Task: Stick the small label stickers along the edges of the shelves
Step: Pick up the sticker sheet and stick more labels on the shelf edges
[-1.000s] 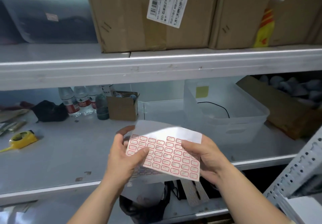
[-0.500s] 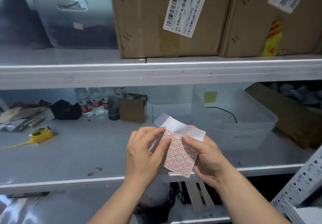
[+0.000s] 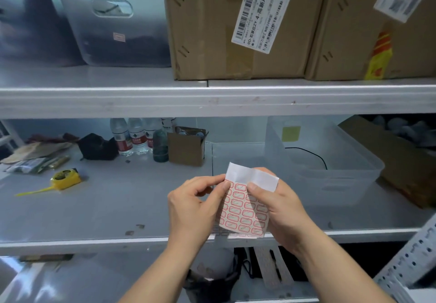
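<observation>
A white sheet of red-bordered label stickers (image 3: 244,210) is held upright in front of the middle shelf. My right hand (image 3: 280,210) grips its right side, thumb pressed on the top rows. My left hand (image 3: 193,206) pinches at the sheet's upper left corner with thumb and forefinger; whether a sticker is lifted there I cannot tell. The upper shelf edge (image 3: 141,102) runs grey and scuffed across the view. The middle shelf edge (image 3: 82,243) lies just below my hands.
Two cardboard boxes (image 3: 236,31) with shipping labels and a grey bin (image 3: 118,24) stand on the upper shelf. On the middle shelf are a clear plastic tub (image 3: 330,175), a yellow tape measure (image 3: 63,180), water bottles (image 3: 134,137) and a small open carton (image 3: 186,147). A perforated upright (image 3: 405,265) stands lower right.
The sheet was turned from lying wide to upright and narrower in my hands. My left hand shifted from the sheet's left side to its upper left corner. The view moved closer and slightly left.
</observation>
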Demonstrator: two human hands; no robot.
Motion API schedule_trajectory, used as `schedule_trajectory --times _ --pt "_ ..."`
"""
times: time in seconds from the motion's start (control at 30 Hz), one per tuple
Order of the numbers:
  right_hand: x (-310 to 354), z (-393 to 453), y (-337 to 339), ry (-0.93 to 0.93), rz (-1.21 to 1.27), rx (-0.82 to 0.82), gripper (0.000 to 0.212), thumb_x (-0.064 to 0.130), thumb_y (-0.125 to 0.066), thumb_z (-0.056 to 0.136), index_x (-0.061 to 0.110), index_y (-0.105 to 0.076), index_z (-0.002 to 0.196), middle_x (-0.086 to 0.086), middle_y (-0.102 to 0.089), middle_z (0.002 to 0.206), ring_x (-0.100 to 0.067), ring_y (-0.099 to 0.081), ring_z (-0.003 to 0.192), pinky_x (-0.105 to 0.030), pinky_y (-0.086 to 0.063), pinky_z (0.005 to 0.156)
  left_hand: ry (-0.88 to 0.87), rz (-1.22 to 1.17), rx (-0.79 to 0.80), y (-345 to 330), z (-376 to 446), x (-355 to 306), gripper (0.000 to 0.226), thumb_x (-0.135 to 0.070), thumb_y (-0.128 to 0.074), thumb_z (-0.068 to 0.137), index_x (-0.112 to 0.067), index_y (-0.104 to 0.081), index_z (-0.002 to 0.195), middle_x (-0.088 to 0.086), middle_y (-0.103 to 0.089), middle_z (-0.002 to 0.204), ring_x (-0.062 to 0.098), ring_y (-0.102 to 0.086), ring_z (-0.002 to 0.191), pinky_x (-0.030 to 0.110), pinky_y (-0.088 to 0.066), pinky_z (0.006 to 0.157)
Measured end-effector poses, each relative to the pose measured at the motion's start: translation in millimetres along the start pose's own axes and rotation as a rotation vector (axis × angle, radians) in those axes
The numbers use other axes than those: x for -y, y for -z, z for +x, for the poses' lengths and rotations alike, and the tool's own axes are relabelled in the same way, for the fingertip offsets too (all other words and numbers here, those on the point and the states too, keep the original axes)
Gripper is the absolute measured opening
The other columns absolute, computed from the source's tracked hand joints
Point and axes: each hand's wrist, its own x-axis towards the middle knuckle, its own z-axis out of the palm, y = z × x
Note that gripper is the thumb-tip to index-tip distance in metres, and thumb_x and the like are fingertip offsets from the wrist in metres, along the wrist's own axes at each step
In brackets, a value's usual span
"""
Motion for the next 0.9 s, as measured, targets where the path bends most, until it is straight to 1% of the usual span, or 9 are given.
schedule_trajectory --times 0.1,0.2,0.33,0.4,0.47,0.53,0.67,0.73,0.9 --pt "0.1 0.9 -4.8 0.037 0.018 -0.017 0.018 0.020 -0.065 0.089 0.018 -0.072 0.105 -0.015 -0.076 0.099 -0.028 -0.073 0.089 -0.042 -0.061 0.077 0.059 -0.043 -0.036 -0.3 0.5 0.2 0.017 -0.023 -0.086 0.079 -0.039 -0.082 0.080 -0.019 -0.078 0.078 0.001 -0.072 0.072 0.015 -0.054 0.068" --pt "-0.1 1.0 -4.6 0.041 0.005 -0.014 0.019 0.021 -0.066 0.089 0.018 -0.072 0.106 -0.014 -0.076 0.101 -0.027 -0.074 0.091 -0.041 -0.062 0.078 0.054 -0.027 -0.039 -0.7 1.7 -0.1 0.012 -0.023 -0.086 0.080 -0.035 -0.081 0.079 -0.016 -0.077 0.075 0.007 -0.071 0.069 0.020 -0.056 0.066" --pt "0.3 -1.6 0.5 0.068 -0.062 0.018 0.033 0.019 -0.081 0.079 0.017 -0.072 0.111 -0.015 -0.077 0.109 -0.028 -0.074 0.098 -0.043 -0.061 0.086 0.032 0.004 -0.056 -1.1 3.1 0.6 0.019 -0.019 -0.083 0.084 -0.035 -0.077 0.076 -0.012 -0.075 0.076 0.009 -0.069 0.067 0.023 -0.055 0.063" --pt "-1.1 -2.9 0.0 0.104 -0.173 -0.027 0.035 0.017 -0.086 0.072 0.020 -0.074 0.106 -0.014 -0.079 0.107 -0.028 -0.076 0.098 -0.047 -0.061 0.091 0.013 0.025 -0.053 -0.6 3.1 0.9 0.020 -0.019 -0.081 0.085 -0.035 -0.075 0.076 -0.011 -0.075 0.078 0.009 -0.069 0.068 0.023 -0.055 0.064" --pt "-3.0 -2.2 -1.0 0.141 -0.224 -0.109 0.033 0.016 -0.085 0.070 0.018 -0.076 0.101 -0.013 -0.081 0.101 -0.027 -0.077 0.093 -0.046 -0.063 0.085 -0.006 0.045 -0.031 0.4 3.0 0.7 0.019 -0.019 -0.080 0.086 -0.034 -0.074 0.077 -0.010 -0.074 0.080 0.009 -0.068 0.070 0.023 -0.054 0.065" --pt "-3.7 -0.7 -1.1 0.188 -0.253 -0.169 0.029 0.016 -0.085 0.069 0.018 -0.077 0.097 -0.010 -0.082 0.094 -0.023 -0.078 0.087 -0.040 -0.063 0.077 -0.027 0.065 -0.002 1.3 2.8 -0.1 0.018 -0.019 -0.079 0.088 -0.032 -0.072 0.078 -0.009 -0.073 0.081 0.010 -0.068 0.073 0.025 -0.054 0.067" --pt "-4.2 -0.7 -1.9 0.254 -0.312 -0.225 0.025 0.015 -0.083 0.070 0.023 -0.078 0.092 -0.003 -0.082 0.087 -0.015 -0.078 0.079 -0.029 -0.062 0.067 -0.059 0.097 0.046 3.0 0.9 -2.7 0.016 -0.018 -0.077 0.090 -0.028 -0.071 0.079 -0.010 -0.070 0.082 0.012 -0.066 0.074 0.027 -0.053 0.065" --pt "-5.4 -0.6 -1.7 0.258 -0.317 -0.251 0.024 0.015 -0.082 0.069 0.021 -0.078 0.091 0.002 -0.083 0.088 -0.012 -0.079 0.080 -0.023 -0.060 0.066 -0.050 0.095 0.059 3.9 -0.7 -4.5 0.016 -0.017 -0.075 0.091 -0.027 -0.070 0.080 -0.009 -0.070 0.083 0.011 -0.066 0.073 0.027 -0.053 0.064" --pt "-7.2 -0.5 3.9 0.236 -0.355 -0.274 0.029 0.018 -0.082 0.068 0.022 -0.078 0.097 0.006 -0.083 0.092 -0.012 -0.079 0.086 -0.022 -0.060 0.068 -0.022 0.042 0.047 9.8 -2.0 -12.7 0.011 -0.021 -0.074 0.092 -0.027 -0.071 0.082 -0.006 -0.071 0.084 0.011 -0.067 0.075 0.031 -0.055 0.065"
